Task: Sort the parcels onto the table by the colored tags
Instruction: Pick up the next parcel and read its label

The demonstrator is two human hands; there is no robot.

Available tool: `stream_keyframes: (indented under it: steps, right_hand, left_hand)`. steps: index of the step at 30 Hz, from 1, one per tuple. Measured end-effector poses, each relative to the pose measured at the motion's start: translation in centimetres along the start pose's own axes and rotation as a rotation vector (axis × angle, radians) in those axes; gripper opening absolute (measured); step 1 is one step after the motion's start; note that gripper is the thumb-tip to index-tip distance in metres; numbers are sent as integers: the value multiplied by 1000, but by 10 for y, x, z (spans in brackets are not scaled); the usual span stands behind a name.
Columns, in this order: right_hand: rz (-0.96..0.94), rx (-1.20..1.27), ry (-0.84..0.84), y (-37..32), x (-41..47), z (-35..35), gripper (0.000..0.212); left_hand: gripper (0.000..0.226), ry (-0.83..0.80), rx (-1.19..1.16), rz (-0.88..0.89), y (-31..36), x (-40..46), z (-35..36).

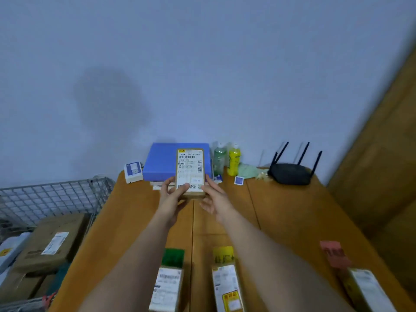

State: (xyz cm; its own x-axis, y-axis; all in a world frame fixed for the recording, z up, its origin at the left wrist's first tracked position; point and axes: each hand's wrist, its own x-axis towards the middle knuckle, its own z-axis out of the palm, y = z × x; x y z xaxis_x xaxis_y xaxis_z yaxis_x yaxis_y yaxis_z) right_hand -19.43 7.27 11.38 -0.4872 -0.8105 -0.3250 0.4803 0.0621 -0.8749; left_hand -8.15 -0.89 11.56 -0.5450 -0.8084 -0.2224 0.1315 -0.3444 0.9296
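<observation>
So both hands are holding a slim brown cardboard parcel (190, 172) upright over the orange wooden table (281, 210), left hand (173, 194) pinching its bottom corner, right hand (212, 197) fingers spread alongside. Its tag is looking faint, so I'm guessing it could be landing by the wrong colored marker.

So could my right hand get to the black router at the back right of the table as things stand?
Probably yes: the table between the right hand and the router looks bare, though that hand would first have to leave the parcel.
</observation>
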Motion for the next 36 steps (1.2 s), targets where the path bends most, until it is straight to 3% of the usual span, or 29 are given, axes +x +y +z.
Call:
stream_keyframes:
  steps: [8, 16, 22, 28, 32, 36]
  right_hand:
    - [-348, -7, -13, -146, -105, -141, 51]
    - [-723, -121, -27, -250, -239, -201, 46]
    - [-976, -146, -58, -270, -334, -210, 43]
    - [-1098, -177, -80, -267, -386, -211, 43]
    - [-1095, -177, -73, -268, -389, -205, 42]
    - [-975, -198, 18, -263, -356, -206, 45]
  left_hand:
    - [40, -285, -93, 181, 36, -63, 205]
    - [38, -316, -94, 491, 92, -179, 340]
    - [47, -322, -79, 714, 117, -279, 369]
    - [58, -353, -125, 820, 117, -328, 368]
    - [57, -323, -171, 827, 116, -328, 366]
    - [47, -305, -177, 682, 104, -293, 366]
